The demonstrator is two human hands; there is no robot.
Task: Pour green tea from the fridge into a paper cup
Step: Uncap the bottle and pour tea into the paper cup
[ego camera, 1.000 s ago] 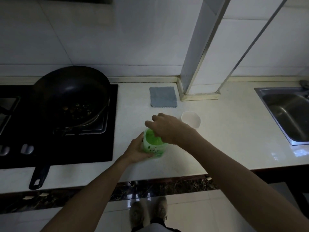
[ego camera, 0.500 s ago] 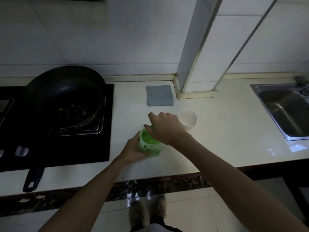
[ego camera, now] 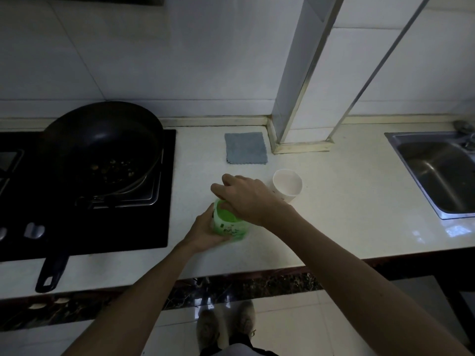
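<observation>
My left hand (ego camera: 205, 232) grips the bottle (ego camera: 231, 227) on the table (ego camera: 347, 201); my right hand (ego camera: 246, 199) curls around its top, with the cup (ego camera: 287, 185) just beside.

One green bottle (ego camera: 232, 227), one paper cup (ego camera: 287, 185), one grey cloth (ego camera: 246, 148), one black pan (ego camera: 102, 147), one sink (ego camera: 437, 173), two hands, a left hand (ego camera: 205, 232) and a right hand (ego camera: 248, 199), and two shoes (ego camera: 208, 330).

Tabletop (ego camera: 347, 214): pale, glossy, with a dark strip along the near edge. Left: black hob (ego camera: 115, 227) set into it. Far centre: grey cloth (ego camera: 245, 148), flat, just beside a pillar base (ego camera: 300, 148). Right of centre: paper cup (ego camera: 287, 185), upright. Near centre: green bottle (ego camera: 230, 227), upright, near the cup, not touching it. Far right: steel sink (ego camera: 437, 176), inset.
</observation>
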